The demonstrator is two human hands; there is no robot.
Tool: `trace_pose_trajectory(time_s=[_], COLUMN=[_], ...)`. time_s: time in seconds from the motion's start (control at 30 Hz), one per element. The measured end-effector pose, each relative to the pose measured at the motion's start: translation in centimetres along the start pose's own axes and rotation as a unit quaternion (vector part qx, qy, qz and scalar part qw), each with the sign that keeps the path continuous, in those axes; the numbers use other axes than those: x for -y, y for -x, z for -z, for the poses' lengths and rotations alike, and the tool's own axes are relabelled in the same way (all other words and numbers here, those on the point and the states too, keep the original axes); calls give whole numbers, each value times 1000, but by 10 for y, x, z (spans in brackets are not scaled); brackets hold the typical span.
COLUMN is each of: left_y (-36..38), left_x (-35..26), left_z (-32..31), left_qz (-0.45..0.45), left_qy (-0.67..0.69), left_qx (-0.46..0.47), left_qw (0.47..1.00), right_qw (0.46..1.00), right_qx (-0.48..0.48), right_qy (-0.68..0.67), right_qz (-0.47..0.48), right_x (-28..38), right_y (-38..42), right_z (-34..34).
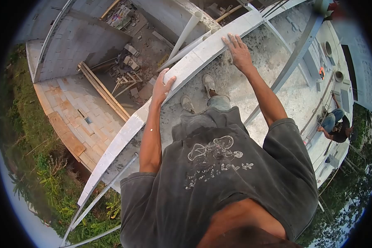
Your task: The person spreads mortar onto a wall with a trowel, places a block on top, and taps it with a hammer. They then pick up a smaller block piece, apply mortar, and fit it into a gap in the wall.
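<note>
Both hands rest on a long pale block wall top (202,53) that runs diagonally across the view. My left hand (163,85) lies on its near edge, fingers apart and curled over the top. Farther along, up and to the right, my right hand (238,51) touches the same block with its fingers spread. Neither hand holds anything. White pipes (186,35) stand and lean just beyond the wall, between the two hands. Below them, my shoes (208,84) are on the grey concrete floor (231,93).
Beyond the wall a lower room holds rubble (130,62) and bamboo poles (103,91). A metal beam (291,68) crosses on the right. Another person (337,125) crouches at the far right, near blocks and an orange-handled tool (321,73).
</note>
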State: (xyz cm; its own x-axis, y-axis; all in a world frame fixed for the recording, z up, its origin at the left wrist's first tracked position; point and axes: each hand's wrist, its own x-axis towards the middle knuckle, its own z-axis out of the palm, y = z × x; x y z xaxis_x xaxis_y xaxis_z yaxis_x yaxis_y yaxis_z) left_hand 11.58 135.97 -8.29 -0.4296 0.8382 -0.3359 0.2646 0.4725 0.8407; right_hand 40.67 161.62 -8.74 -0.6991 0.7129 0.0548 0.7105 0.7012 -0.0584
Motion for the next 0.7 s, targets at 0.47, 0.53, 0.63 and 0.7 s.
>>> trace_pose_trajectory(time_s=[0.47,0.53,0.63,0.7], left_y=[-4,-5,-2,-1], left_x=[17,19,16,14], left_z=[-6,-6,-6,-6], left_qz=[-23,-27,-29,-34], left_qy=[-24,-28,-30,-40], left_qx=[-2,-3,-6,-12], left_qw=[999,999,999,999], right_qw=[1000,1000,1000,1000], right_qx=[12,1,-6,-10], right_qy=[19,12,2,1], right_qz=[6,5,-1,-2], right_x=[1,1,3,5], right_y=[-1,0,2,2], right_z=[1,0,-1,-2])
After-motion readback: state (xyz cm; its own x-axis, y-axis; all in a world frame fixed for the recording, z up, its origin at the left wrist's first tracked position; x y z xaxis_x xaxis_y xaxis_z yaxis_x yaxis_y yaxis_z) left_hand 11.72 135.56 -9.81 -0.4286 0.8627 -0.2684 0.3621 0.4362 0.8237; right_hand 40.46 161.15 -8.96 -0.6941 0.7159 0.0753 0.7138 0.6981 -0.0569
